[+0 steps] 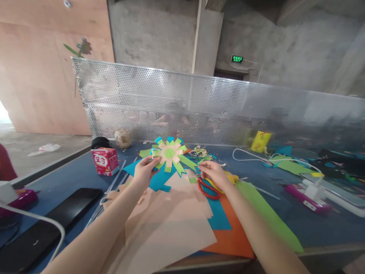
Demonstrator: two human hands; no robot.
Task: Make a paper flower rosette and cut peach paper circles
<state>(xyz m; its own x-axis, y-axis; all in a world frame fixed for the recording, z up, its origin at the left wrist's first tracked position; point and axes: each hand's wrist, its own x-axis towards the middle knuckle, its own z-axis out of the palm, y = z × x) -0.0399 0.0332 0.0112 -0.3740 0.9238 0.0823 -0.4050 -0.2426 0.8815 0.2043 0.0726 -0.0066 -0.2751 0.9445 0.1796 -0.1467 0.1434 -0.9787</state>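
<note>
**One layered rosette (169,153) between two pinching hands**

Both forearms (115,219) reach forward and converge above a beige sheet (173,232). The left hand (145,169) has thumb and fingers closed on the rosette's left edge; the right hand (212,172) appears to pinch the tip of its right tail. The rosette sits between the two grips: a round green centre, beige, green and blue strips radiating outward, two notched tails. Just below the right grip lies one pair of red-handled scissors (209,189). Left of the left grip are one red box (105,161) and one black phone (75,203).
</note>
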